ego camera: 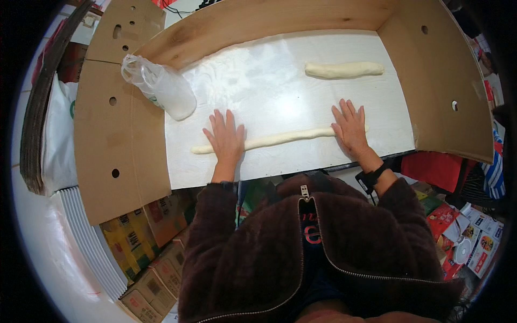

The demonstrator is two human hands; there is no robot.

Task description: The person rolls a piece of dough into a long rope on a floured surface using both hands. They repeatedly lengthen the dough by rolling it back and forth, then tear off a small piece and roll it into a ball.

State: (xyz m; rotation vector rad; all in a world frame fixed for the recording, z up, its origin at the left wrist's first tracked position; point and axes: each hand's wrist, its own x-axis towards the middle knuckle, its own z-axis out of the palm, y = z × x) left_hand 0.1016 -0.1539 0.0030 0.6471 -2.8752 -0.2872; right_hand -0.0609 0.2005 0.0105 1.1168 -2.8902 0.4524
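A long thin rope of dough (288, 138) lies across the white work board (258, 169), close to its front edge. My left hand (226, 139) rests flat over the rope near its left end, fingers apart and pointing away from me. Over the rope's right end lies my right hand (350, 128), palm down with the fingers spread. Each palm hides the stretch of dough beneath it. Farther back on the right sits a shorter, thicker dough log (344, 70), apart from both hands.
White flour (230, 76) dusts the board's back left. A knotted-looking clear plastic bag (173, 93) with white contents stands at the left. Cardboard walls rise on the left (121, 133) and right (436, 80), with a wooden panel (258, 24) behind. Printed cartons (149, 290) are stacked below left.
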